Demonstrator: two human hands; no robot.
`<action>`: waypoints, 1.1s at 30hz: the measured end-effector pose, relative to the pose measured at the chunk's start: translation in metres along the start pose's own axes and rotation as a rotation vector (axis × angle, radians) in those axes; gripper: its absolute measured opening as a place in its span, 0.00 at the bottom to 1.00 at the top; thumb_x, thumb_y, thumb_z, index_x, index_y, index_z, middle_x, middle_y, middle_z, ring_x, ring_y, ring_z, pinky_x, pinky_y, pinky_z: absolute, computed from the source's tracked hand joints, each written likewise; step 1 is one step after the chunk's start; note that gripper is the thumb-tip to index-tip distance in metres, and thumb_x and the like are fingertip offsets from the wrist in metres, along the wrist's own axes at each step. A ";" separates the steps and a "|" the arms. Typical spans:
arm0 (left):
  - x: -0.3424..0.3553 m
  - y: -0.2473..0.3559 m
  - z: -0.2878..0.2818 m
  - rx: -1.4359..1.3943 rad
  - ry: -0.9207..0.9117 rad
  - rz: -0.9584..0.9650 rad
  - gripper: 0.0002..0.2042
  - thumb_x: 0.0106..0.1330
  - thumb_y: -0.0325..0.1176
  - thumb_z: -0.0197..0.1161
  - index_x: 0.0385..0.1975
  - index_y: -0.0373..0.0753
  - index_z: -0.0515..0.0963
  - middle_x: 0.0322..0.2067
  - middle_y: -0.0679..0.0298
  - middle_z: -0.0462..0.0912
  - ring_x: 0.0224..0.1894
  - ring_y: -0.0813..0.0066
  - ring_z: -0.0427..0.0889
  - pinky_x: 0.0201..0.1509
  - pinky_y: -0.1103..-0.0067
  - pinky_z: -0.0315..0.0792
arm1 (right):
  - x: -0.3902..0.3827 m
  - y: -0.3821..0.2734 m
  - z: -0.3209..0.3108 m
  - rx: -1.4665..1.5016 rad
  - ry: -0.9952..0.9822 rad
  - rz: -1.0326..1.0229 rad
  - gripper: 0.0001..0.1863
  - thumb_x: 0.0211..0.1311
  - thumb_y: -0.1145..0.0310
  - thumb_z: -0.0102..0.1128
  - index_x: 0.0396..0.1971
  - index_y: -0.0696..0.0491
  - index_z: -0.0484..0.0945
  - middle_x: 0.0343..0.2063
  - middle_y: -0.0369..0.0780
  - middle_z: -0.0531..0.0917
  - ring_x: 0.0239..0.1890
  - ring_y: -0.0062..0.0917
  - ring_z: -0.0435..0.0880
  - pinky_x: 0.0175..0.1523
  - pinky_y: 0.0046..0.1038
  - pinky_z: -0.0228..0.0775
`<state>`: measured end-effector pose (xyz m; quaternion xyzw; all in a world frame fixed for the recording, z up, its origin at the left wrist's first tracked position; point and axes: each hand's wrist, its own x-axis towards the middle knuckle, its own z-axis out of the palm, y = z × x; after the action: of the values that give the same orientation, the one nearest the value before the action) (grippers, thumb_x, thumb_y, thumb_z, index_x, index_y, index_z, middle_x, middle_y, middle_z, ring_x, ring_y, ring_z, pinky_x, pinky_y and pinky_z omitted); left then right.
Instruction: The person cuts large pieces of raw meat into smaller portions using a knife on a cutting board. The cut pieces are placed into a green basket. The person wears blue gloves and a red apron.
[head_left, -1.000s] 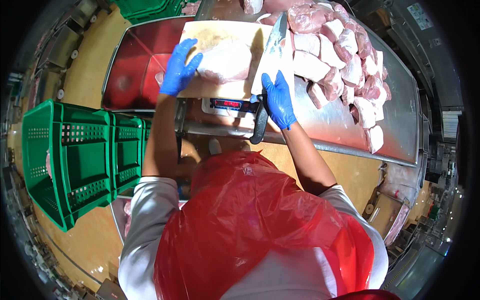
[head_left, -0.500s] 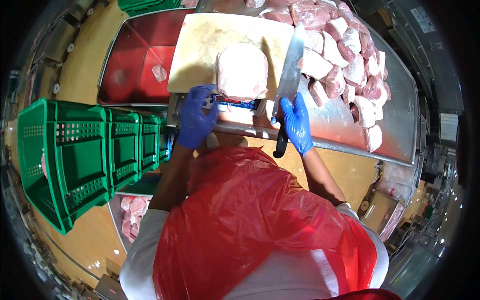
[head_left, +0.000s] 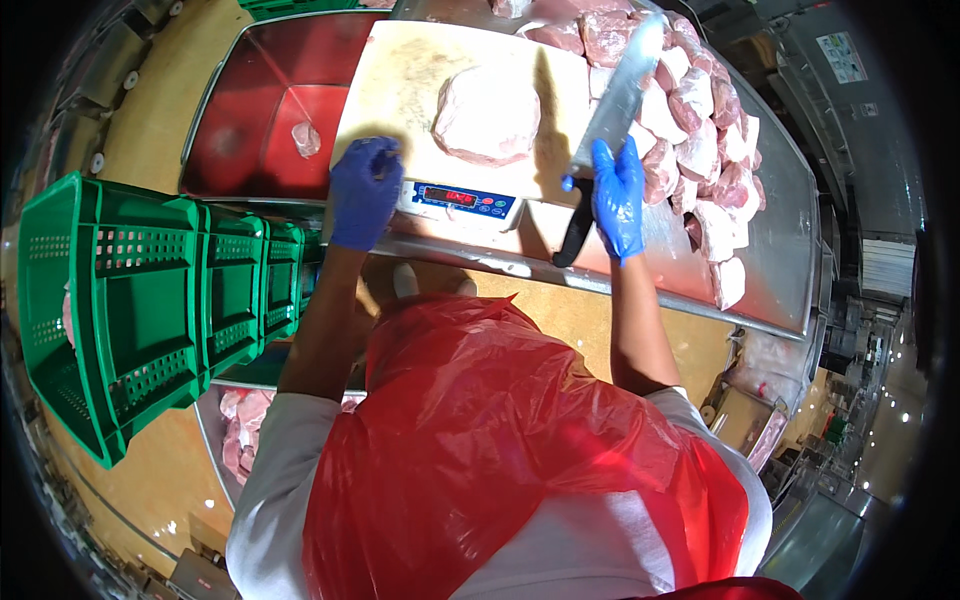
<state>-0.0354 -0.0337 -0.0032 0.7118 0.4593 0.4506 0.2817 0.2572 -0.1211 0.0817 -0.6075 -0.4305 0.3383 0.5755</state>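
My right hand [head_left: 620,200], in a blue glove, holds a large knife [head_left: 622,95] by its black handle; the broad blade points away over the right edge of the cutting board [head_left: 400,80]. My left hand [head_left: 362,195], gloved in blue too, is beside the board's near left corner. Its fingers are half curled, with a gap to the thumb and nothing seen between them. A pale, rounded piece of meat [head_left: 488,115] lies on the board, apart from both hands. At the board's near edge shows a scale [head_left: 465,200] with a lit red display.
Many cut meat pieces [head_left: 700,150] are heaped on the steel table [head_left: 790,240] at right. Left of the board is a red-looking tub [head_left: 235,130] with one small scrap [head_left: 306,140]. Green crates [head_left: 140,310] stand at left, near a bin of meat [head_left: 245,425].
My left hand has come away from the meat, leftward. The meat sits farther back on the board and more of the scale shows. The knife has shifted right in my right hand.
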 end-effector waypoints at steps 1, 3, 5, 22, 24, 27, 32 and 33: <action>-0.003 -0.005 -0.002 -0.017 0.029 -0.028 0.18 0.60 0.29 0.69 0.49 0.34 0.76 0.38 0.54 0.79 0.42 0.58 0.82 0.44 0.68 0.77 | -0.004 0.005 -0.014 -0.010 0.023 0.007 0.11 0.76 0.70 0.50 0.50 0.60 0.71 0.33 0.40 0.82 0.30 0.20 0.82 0.32 0.25 0.76; -0.002 -0.002 0.006 0.072 0.090 0.133 0.21 0.61 0.31 0.70 0.53 0.34 0.76 0.44 0.50 0.79 0.46 0.56 0.81 0.47 0.66 0.77 | 0.000 0.029 -0.037 -0.083 0.060 0.043 0.10 0.76 0.69 0.50 0.49 0.60 0.71 0.32 0.41 0.82 0.28 0.20 0.82 0.30 0.25 0.77; 0.022 0.025 0.032 0.257 0.065 0.277 0.27 0.60 0.37 0.71 0.58 0.34 0.73 0.51 0.44 0.76 0.53 0.51 0.79 0.52 0.64 0.77 | -0.003 0.017 -0.025 -0.062 0.070 0.096 0.10 0.76 0.68 0.50 0.46 0.60 0.71 0.32 0.41 0.82 0.28 0.21 0.82 0.29 0.25 0.77; 0.153 0.015 0.023 0.194 -0.385 0.426 0.25 0.55 0.25 0.64 0.57 0.40 0.77 0.53 0.54 0.79 0.60 0.55 0.74 0.64 0.69 0.70 | -0.069 0.045 -0.079 -0.109 0.140 0.147 0.11 0.76 0.67 0.51 0.48 0.60 0.71 0.23 0.39 0.80 0.21 0.21 0.79 0.26 0.26 0.75; 0.121 0.011 0.042 0.085 -0.192 0.504 0.13 0.56 0.26 0.64 0.42 0.36 0.82 0.38 0.55 0.82 0.47 0.56 0.79 0.55 0.66 0.74 | -0.071 0.038 -0.072 -0.277 0.115 0.134 0.10 0.76 0.69 0.51 0.49 0.58 0.71 0.25 0.38 0.80 0.22 0.21 0.79 0.26 0.25 0.75; 0.062 0.043 0.059 0.090 0.056 0.498 0.14 0.53 0.19 0.67 0.40 0.36 0.78 0.39 0.53 0.80 0.44 0.54 0.81 0.51 0.68 0.76 | -0.070 0.022 -0.051 -0.498 -0.032 0.086 0.08 0.75 0.69 0.53 0.45 0.58 0.71 0.24 0.41 0.80 0.20 0.21 0.79 0.26 0.27 0.73; 0.028 0.021 0.088 -0.032 0.341 0.439 0.06 0.55 0.24 0.65 0.32 0.36 0.79 0.35 0.50 0.80 0.41 0.50 0.81 0.47 0.63 0.76 | -0.034 0.017 0.007 -0.926 -0.280 -0.411 0.12 0.70 0.70 0.53 0.49 0.55 0.70 0.33 0.53 0.80 0.33 0.52 0.82 0.37 0.48 0.74; 0.031 0.020 0.087 0.034 0.271 0.361 0.04 0.56 0.26 0.64 0.31 0.37 0.79 0.33 0.50 0.80 0.40 0.49 0.81 0.45 0.62 0.76 | -0.021 0.018 0.020 -0.976 -0.310 -0.441 0.11 0.69 0.69 0.52 0.48 0.55 0.69 0.34 0.54 0.81 0.34 0.51 0.82 0.38 0.47 0.75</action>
<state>0.0564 -0.0132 -0.0126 0.7200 0.3657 0.5774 0.1204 0.2326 -0.1314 0.0598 -0.6422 -0.7337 0.0566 0.2146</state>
